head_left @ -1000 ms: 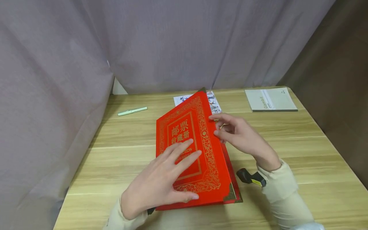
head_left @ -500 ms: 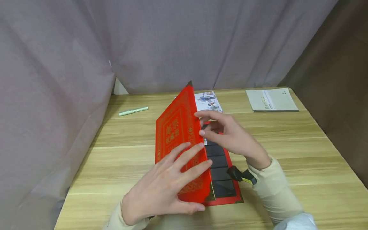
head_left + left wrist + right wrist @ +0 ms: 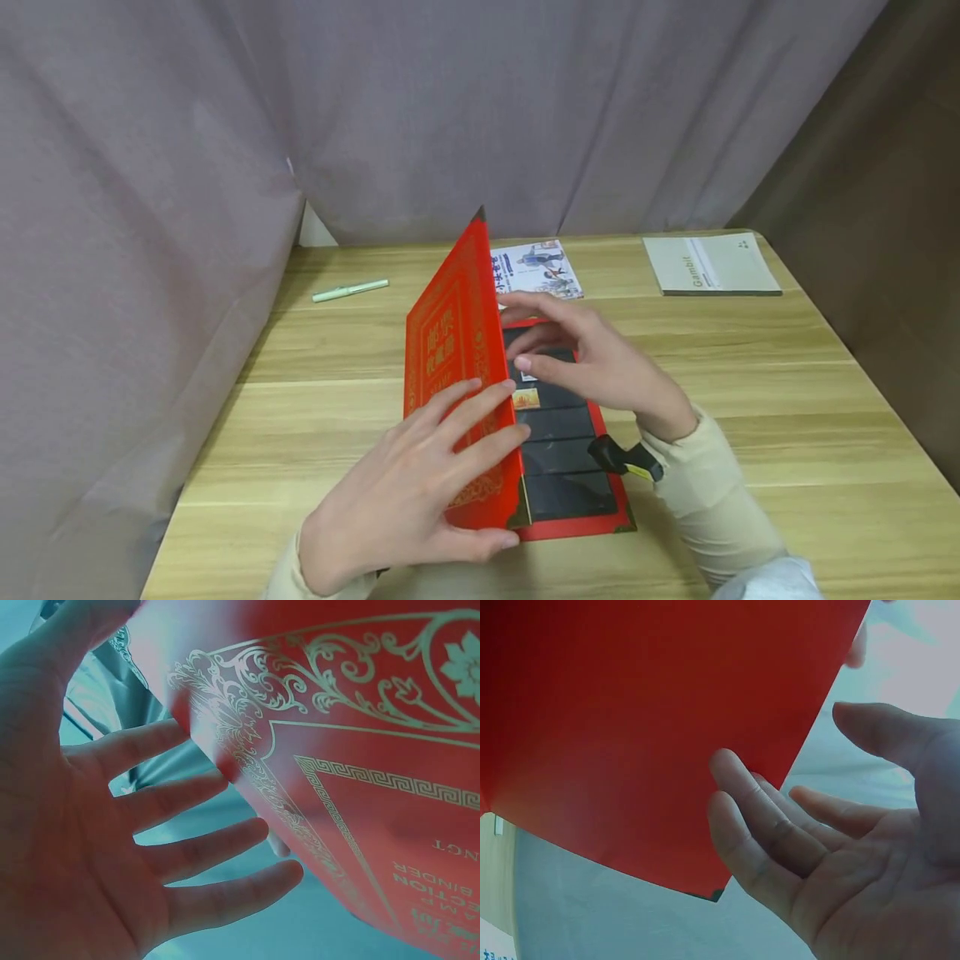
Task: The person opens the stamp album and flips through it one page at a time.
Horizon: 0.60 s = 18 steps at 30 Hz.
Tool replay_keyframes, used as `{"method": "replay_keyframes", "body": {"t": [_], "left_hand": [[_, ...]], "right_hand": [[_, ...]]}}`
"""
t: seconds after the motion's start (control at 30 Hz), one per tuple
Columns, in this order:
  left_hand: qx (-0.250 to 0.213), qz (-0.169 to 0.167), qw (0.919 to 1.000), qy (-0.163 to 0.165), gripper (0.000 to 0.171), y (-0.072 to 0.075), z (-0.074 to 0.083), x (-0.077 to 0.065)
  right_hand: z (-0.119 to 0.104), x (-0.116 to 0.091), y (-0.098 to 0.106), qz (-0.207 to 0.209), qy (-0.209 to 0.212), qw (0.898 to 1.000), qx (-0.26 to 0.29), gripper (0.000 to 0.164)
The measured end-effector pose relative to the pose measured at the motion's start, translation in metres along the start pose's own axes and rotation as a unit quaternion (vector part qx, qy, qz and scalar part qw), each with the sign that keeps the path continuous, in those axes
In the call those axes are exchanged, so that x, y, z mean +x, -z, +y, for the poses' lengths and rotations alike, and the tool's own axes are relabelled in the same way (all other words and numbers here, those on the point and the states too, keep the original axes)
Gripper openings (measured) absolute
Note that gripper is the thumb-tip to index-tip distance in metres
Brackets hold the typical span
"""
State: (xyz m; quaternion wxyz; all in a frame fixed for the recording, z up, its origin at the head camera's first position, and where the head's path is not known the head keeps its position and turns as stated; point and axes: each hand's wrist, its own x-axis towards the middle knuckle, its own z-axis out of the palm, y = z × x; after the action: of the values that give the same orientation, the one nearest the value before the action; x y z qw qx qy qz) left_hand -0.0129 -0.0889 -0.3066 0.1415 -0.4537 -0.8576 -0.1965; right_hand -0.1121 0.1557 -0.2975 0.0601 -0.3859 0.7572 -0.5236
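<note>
A red stamp album (image 3: pixel 447 283) with gold lettering and metal corners stands partly open on the table, its front cover tilted up steeply. Inside lies a black page with strips (image 3: pixel 566 496), and a small orange stamp (image 3: pixel 527 399) shows near the cover's edge. Against the outer face and free edge of the cover, my left hand (image 3: pixel 405 492) spreads its fingers; in the left wrist view they are straight beside the cover (image 3: pixel 360 690). My right hand (image 3: pixel 592 358) is at the inner side, fingers loosely bent by the plain red lining (image 3: pixel 645 712), thumb apart.
Behind the album lies an illustrated booklet (image 3: pixel 540 267), partly covered by it. A pale green pen (image 3: pixel 350 291) is at the back left, a grey-green "Gambit" notebook (image 3: pixel 712 265) at the back right. Grey curtains (image 3: pixel 450 108) hang beyond the wooden table (image 3: pixel 300 450).
The album's cover has swung up and leftward from nearly closed, uncovering the black page and the stamp. My right hand has shifted left with its edge; its thumb has come away from the cover.
</note>
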Motion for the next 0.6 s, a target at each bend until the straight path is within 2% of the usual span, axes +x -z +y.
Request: {"method": "replay_keyframes", "body": {"t": [0.13,0.27,0.53,0.6], "left_hand": [[0.007,-0.005,1.0000,0.003,0.071,0.003,0.000,0.000],[0.016,0.001,0.9998,0.008,0.074,0.006,0.000,-0.004],[0.043,0.026,0.9986,0.018,0.075,0.015,-0.001,-0.017],[0.047,0.023,0.9982,0.029,0.076,0.018,0.000,-0.020]], "right_hand": [[0.010,0.003,0.000,0.019,-0.018,1.000,-0.009,0.054],[0.027,0.006,-0.001,0.046,-0.057,0.996,-0.055,0.049],[0.053,0.008,-0.002,0.059,-0.116,0.987,-0.097,0.045],[0.059,0.008,-0.002,0.063,-0.129,0.984,-0.107,0.045]]}}
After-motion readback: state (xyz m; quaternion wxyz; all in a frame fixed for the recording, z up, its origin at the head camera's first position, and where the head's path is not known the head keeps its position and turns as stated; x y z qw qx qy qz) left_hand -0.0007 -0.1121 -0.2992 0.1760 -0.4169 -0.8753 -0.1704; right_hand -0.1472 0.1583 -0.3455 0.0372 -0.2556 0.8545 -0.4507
